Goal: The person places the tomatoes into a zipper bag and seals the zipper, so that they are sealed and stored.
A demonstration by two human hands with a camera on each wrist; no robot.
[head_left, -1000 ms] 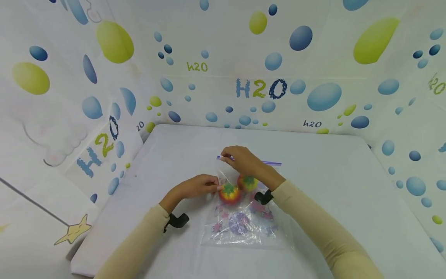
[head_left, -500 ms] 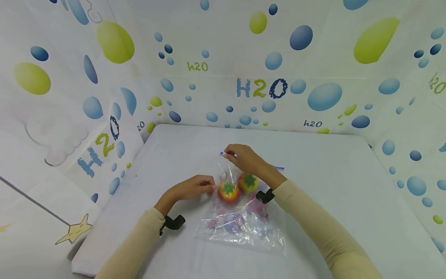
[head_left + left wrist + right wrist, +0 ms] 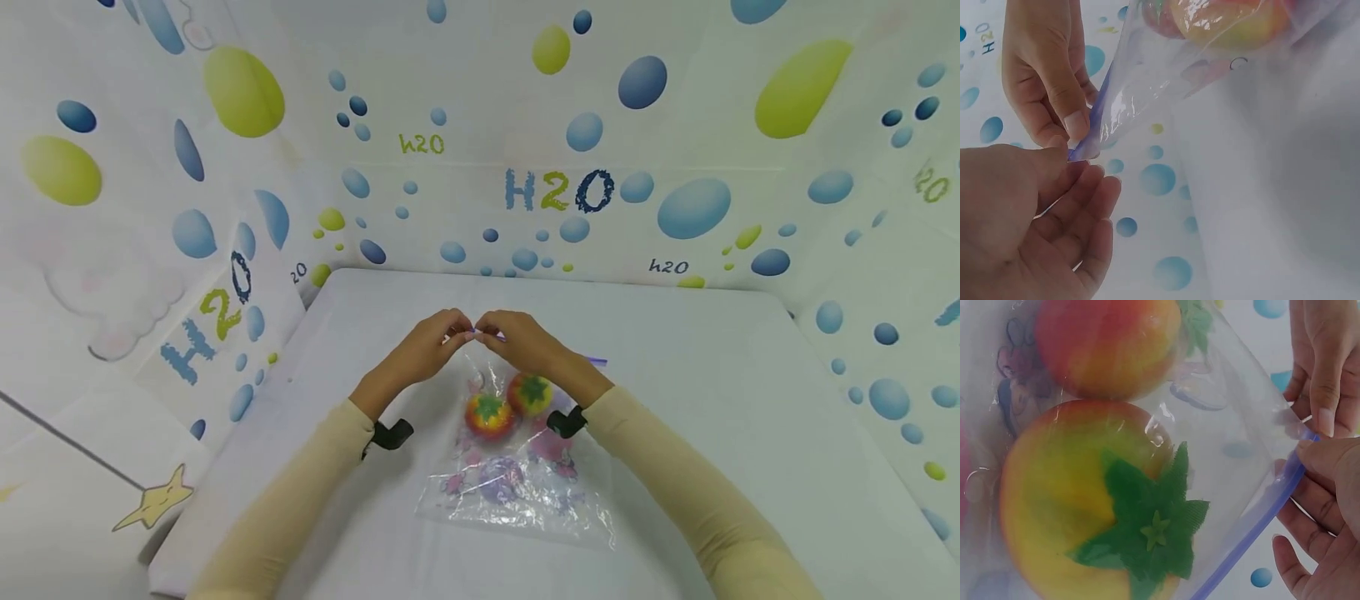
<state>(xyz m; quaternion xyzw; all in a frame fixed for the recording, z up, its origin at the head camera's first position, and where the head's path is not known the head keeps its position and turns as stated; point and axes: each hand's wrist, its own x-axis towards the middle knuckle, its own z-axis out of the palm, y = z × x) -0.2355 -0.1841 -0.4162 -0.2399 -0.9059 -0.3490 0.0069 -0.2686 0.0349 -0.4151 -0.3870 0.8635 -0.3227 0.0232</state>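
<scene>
A clear zip bag with a printed pink and purple pattern lies on the table. Inside it are two round red-yellow fruits with green star-shaped leaf tops, one nearer fruit and one farther fruit. Along the bag's far edge runs a purple zip strip. At its left corner my left hand pinches the tip between thumb and finger. Right beside it, my right hand pinches the same strip, thumb on top in the right wrist view. The corner is raised, and my right hand hides part of the strip from above.
The bag rests on a white-covered table. Behind and beside it stand white walls patterned with blue and green drops. Each wrist wears a black camera mount, such as the left mount.
My left hand has moved from beside the nearer fruit up to the bag's corner, meeting my right hand there. My right hand keeps its pinch; the bag's near edge has shifted slightly left.
</scene>
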